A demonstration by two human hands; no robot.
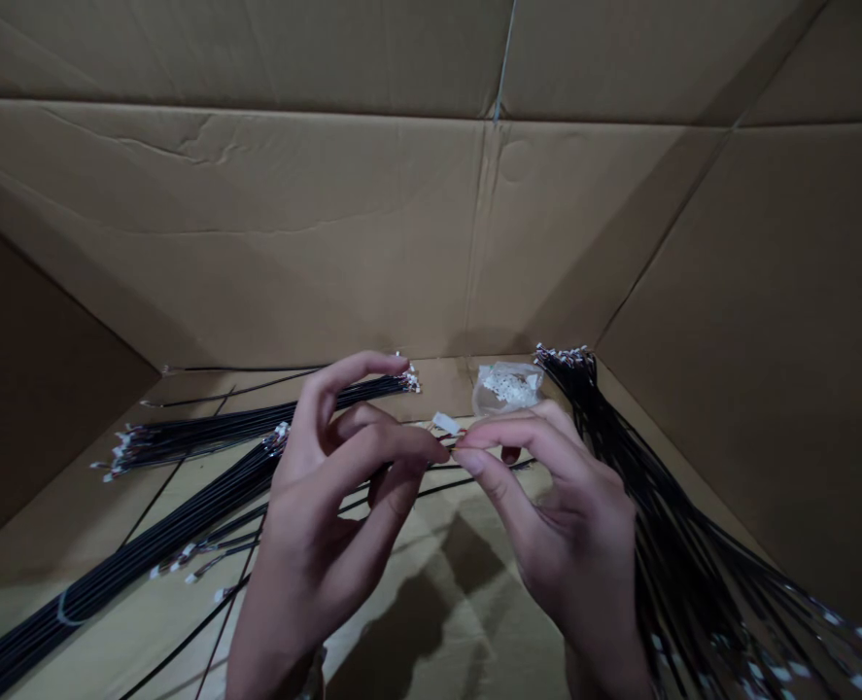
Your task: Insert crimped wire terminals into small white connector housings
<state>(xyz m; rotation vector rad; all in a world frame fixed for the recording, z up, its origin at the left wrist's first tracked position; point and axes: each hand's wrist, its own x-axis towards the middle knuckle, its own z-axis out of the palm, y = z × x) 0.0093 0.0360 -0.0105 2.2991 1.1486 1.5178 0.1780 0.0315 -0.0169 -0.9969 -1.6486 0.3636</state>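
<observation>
My left hand (343, 496) is closed in a pinch, its index fingertip and thumb together at the thin coloured wires (454, 439) of a cable end. Close against it, my right hand (558, 525) pinches the same wires between thumb and index finger. A small white plug connector (446, 423) stands up just above the meeting fingertips, tilted. The fingers hide most of the wires. Behind my hands, a clear plastic bag (507, 387) holds many tiny white pieces. Loose black cables (437, 486) pass below the fingers.
A large bundle of black cables (620, 476) with white plugs fans out at right. More bundles lie at left: one (241, 423) toward the back, another (131, 574) tied with a band. Cardboard walls (328, 243) rise at the back and both sides.
</observation>
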